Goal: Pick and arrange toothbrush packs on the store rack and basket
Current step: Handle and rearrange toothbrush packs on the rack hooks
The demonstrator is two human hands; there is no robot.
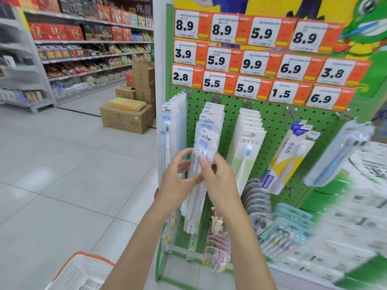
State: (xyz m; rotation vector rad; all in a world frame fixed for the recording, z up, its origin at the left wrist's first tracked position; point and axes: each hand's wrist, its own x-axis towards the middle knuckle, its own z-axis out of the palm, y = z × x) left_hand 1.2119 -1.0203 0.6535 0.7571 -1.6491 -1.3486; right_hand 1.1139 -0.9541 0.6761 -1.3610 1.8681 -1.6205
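Low and left of the green rack (pixel 276 122) sits the basket (pixel 81 273). In front of the rack's second column, the left hand (pixel 178 178) and right hand (pixel 217 178) both pinch one toothbrush pack (pixel 195 208). That hook looks crowded, so a missed hang-hole could drop the slick pack.

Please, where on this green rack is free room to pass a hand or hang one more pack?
Bare green pegboard shows between the white hanging packs and the tilted yellow-and-white pack, and again right of that pack. Crowded: the left columns, where left hand and right hand hold a clear toothbrush pack, and the lower rows.
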